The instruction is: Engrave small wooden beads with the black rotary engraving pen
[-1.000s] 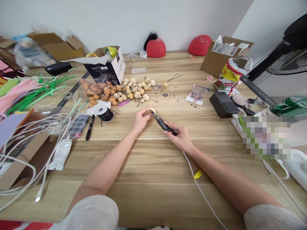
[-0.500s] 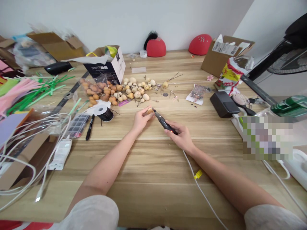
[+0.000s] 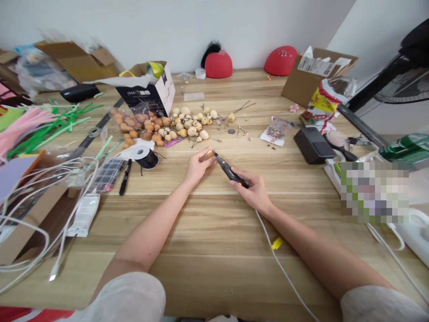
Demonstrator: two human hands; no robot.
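My left hand pinches a small tan gourd between thumb and fingers, just above the wooden table. My right hand is wrapped round a black rotary tool with orange lights on its body. The tool's tip points up and left and meets the gourd or sits right beside it; the exact contact is too small to tell. From the tool's rear a white cable with a yellow tag runs toward the front edge. Beyond my hands lie pale gourds and browner gourds in a heap.
Left of my arms are a spool of black cord, a black marker, a compartment case and tangled white cables. A black box, a bead bag and a cardboard box stand at the right.
The view has shifted very slightly. Both hands, the gourd and the rotary tool keep nearly the same position.
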